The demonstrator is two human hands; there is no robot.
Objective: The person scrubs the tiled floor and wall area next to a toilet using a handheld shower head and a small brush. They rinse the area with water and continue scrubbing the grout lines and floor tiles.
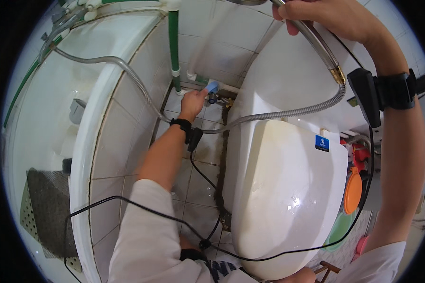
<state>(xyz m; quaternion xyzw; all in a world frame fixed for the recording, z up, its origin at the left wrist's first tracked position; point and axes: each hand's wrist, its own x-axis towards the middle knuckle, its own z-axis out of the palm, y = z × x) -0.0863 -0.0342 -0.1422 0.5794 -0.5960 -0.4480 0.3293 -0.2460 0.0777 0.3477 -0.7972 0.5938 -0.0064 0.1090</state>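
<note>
My right hand is wrapped around the chrome handle of a hand shower, raised over the toilet tank. The shower's head is cut off by the top edge of the view. From the handle a ribbed metal hose sags across the toilet and over my left wrist. Low in the gap between bathtub and toilet, my left hand grips a light-blue object, its exact kind unclear, against the pipework by the wall. A dark round fitting and a yellow-handled valve sit beside it.
The white toilet with its lid down stands right; a tiled-side bathtub holding a dark mat is left. Green and white pipes climb the wall. Black cables cross my arms. An orange lid and green basin lie beyond.
</note>
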